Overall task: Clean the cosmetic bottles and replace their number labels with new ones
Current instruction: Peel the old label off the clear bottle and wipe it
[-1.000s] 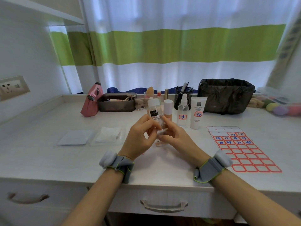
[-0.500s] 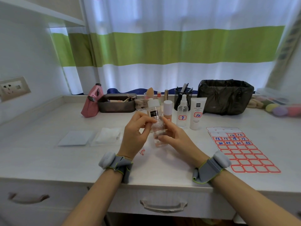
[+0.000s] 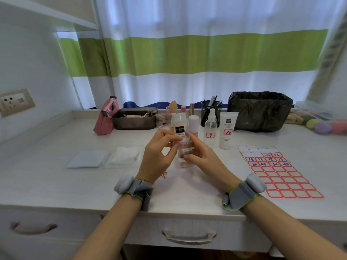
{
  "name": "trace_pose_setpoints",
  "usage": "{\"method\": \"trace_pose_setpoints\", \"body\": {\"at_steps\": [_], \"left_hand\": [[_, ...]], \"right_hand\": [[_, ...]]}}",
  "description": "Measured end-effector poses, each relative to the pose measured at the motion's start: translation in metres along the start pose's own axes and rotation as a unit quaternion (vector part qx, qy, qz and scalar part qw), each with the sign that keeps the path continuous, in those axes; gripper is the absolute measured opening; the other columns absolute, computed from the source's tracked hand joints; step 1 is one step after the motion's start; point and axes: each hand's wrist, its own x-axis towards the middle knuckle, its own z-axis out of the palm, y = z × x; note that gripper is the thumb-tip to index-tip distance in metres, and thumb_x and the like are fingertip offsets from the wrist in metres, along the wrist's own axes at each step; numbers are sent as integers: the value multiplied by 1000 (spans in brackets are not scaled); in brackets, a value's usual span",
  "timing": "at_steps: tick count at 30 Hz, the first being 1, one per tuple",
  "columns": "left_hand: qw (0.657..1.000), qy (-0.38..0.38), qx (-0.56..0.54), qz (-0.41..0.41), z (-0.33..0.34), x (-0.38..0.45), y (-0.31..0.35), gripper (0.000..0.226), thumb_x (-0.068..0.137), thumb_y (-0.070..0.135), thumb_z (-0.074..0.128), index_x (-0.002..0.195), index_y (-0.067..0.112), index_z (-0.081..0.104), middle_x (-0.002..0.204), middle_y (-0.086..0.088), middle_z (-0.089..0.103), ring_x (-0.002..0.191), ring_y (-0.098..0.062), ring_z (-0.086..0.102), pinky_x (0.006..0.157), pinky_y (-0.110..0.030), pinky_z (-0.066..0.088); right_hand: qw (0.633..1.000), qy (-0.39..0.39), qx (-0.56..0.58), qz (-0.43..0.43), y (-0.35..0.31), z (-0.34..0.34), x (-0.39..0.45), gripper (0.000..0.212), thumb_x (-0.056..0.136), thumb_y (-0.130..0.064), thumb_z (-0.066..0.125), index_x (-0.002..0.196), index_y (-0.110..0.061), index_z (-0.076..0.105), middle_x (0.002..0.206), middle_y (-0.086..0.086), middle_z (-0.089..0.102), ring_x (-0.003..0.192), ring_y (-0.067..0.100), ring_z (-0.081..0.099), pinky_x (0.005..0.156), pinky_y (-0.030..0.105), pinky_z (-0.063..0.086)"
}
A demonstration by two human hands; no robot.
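— Near the desk's (image 3: 56, 177) front edge, what's held?
— A clear bottle (image 3: 183, 145), upright. The right hand (image 3: 204, 162) grips its lower body; the left hand (image 3: 159, 154) pinches at its front.
— Containers?
— Along the back edge, a brown tray (image 3: 134, 120) of small items and a black-lined bin (image 3: 260, 111). The label sheet (image 3: 277, 171) lies toward the right edge.
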Motion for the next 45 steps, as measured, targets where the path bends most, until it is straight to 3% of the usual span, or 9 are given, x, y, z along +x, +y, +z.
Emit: {"method": "trace_pose_setpoints", "body": {"at_steps": [5, 11, 14, 19, 26, 33, 38, 42, 45], "left_hand": [[999, 36, 15, -4, 0, 3, -2, 15, 85, 1, 63, 99, 2, 68, 95, -4, 57, 91, -1, 52, 80, -11, 47], [999, -14, -26, -15, 0, 0, 0, 8, 85, 10, 65, 91, 5, 67, 88, -4, 60, 80, -8, 59, 70, -21, 54], [999, -39, -37, 9, 0, 0, 2, 16, 85, 15, 60, 93, 4, 68, 92, -6, 59, 86, -6, 56, 73, -16, 52], [997, -50, -47, 26, 0, 0, 6, 17, 87, 14, 58, 99, 5, 67, 97, -6, 57, 91, -9, 56, 74, -18, 52], [983, -15, -120, -136, 1, 2, 11, 46, 80, 22, 73, 106, 38, 39, 96, 14, 51, 74, -12, 58, 56, -22, 52], [942, -94, -223, -233, 4, 3, 18, 42, 83, 25, 67, 111, 39, 38, 108, 11, 49, 78, -10, 65, 58, -23, 56], [922, -101, -265, -262, 3, 3, 22, 49, 73, 32, 71, 113, 37, 43, 117, 4, 55, 93, -16, 65, 72, -36, 59], [905, -129, -290, -284, 7, 1, 24, 52, 77, 24, 71, 119, 35, 42, 113, 9, 58, 97, -11, 63, 73, -33, 58], [917, -133, -265, -268, 6, 1, 24, 44, 82, 32, 65, 119, 34, 42, 109, 9, 60, 96, -13, 63, 65, -23, 52]], "right_hand": [[999, -14, -27, -12, 1, 2, 0, 69, 88, -13, 63, 145, -30, 30, 123, 4, 59, 108, 15, 61, 96, 38, 51], [1000, 16, -7, -19, 0, 0, 0, 80, 80, -30, 68, 149, -25, 28, 126, 0, 59, 110, 16, 61, 97, 44, 50], [999, 17, 3, -27, 1, -1, 0, 86, 73, -42, 65, 149, -29, 26, 131, -1, 57, 113, 17, 60, 97, 45, 50], [999, -5, 20, -31, -1, -1, -1, 71, 86, -43, 61, 147, -33, 27, 137, -6, 52, 120, 12, 55, 100, 44, 48], [998, 13, 45, -47, -5, -4, 1, 58, 90, -37, 58, 142, -20, 40, 118, 1, 66, 103, 18, 66, 90, 36, 53], [995, 23, 75, -63, -9, -5, 0, 43, 97, -22, 46, 140, -17, 44, 111, -4, 66, 97, 7, 65, 78, 21, 51], [993, 54, 40, -100, -4, -6, 1, 32, 98, -26, 45, 125, -42, 52, 119, -21, 63, 113, 6, 58, 96, 29, 48], [985, 85, -28, -146, -7, -4, -2, 29, 99, -14, 46, 121, -29, 58, 115, -17, 63, 107, -5, 58, 90, 13, 44], [962, 142, -108, -209, -5, -3, 0, 24, 95, -17, 51, 117, -19, 62, 105, -6, 61, 96, -1, 57, 80, 11, 45]]}}
